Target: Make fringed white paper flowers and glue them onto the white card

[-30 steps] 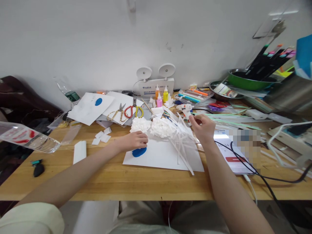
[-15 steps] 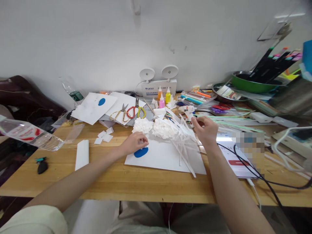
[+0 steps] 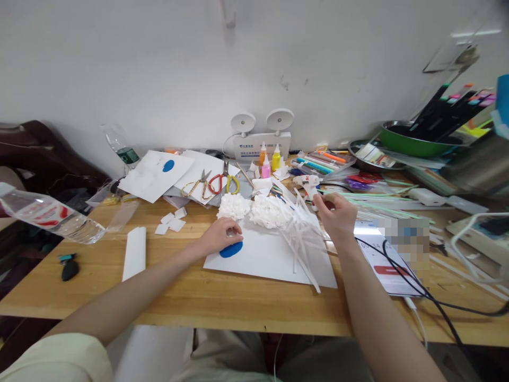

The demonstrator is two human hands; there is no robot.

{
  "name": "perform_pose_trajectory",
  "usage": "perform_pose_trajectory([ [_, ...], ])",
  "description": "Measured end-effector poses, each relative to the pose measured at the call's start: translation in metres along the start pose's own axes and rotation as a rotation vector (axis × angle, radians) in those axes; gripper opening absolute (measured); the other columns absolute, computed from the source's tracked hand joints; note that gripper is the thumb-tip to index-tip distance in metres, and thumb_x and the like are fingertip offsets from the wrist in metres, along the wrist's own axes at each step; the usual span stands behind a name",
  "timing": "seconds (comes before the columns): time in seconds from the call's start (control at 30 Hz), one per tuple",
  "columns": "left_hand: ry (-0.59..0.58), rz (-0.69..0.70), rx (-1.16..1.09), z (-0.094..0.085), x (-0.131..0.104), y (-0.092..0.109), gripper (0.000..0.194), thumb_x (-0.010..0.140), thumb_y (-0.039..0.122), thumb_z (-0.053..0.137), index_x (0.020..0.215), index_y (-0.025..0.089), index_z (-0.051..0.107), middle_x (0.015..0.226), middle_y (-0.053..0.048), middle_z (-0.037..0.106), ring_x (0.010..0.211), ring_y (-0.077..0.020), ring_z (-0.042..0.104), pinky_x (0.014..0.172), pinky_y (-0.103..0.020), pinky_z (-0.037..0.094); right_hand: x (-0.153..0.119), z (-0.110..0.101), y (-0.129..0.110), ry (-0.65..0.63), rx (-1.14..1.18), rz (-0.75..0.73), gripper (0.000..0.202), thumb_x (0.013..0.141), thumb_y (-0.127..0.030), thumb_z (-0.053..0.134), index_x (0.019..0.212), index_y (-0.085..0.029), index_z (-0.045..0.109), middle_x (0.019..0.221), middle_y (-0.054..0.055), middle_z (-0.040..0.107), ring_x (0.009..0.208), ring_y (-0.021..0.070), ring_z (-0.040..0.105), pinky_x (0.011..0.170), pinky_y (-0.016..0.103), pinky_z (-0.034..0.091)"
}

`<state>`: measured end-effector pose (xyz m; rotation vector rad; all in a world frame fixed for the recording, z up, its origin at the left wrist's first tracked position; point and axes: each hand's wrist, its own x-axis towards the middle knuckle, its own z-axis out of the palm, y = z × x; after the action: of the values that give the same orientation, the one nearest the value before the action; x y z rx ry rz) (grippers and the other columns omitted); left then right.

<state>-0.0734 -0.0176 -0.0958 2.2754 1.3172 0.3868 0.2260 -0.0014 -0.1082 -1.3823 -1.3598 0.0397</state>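
My left hand (image 3: 222,234) is over the left part of a white sheet (image 3: 270,257), its thumb and fingers pinched just above a blue oval (image 3: 231,250); what they hold is too small to name. My right hand (image 3: 337,211) is raised at the sheet's right side, thumb and fingertips together, close to a white glue gun (image 3: 309,185). Whatever is between those fingertips cannot be made out. White crumpled paper clusters (image 3: 270,211) and loose white strips (image 3: 299,233) lie on the sheet between my hands.
Scissors (image 3: 198,187), pliers (image 3: 231,183) and small paint bottles (image 3: 266,168) sit at the back. Paper squares (image 3: 171,220) and a folded white strip (image 3: 134,253) lie left. A phone (image 3: 387,260) with black cables is right; a water bottle (image 3: 51,213) is far left.
The view has shifted slightly. My left hand has dipped a little toward the blue oval, covering more of its upper edge. My right hand stays nearly in place, fingertips still together.
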Motion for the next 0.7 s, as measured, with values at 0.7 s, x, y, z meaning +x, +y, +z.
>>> perform_pose_trajectory([
  [0.7,0.025,-0.031,-0.095,0.0056,0.0029,0.0012,0.018,0.069,0.035,0.06,0.068,0.017,0.063,0.069,-0.001,0.057,0.07,-0.014,0.051,0.065,-0.026,0.038,-0.0013,-0.0002,-0.0037,-0.069,-0.012,-0.031,0.023,0.074,-0.033,0.057,0.057,-0.018,0.056,0.055,0.0,0.054,0.051,0.0134,0.047,0.053,0.027,0.038],
])
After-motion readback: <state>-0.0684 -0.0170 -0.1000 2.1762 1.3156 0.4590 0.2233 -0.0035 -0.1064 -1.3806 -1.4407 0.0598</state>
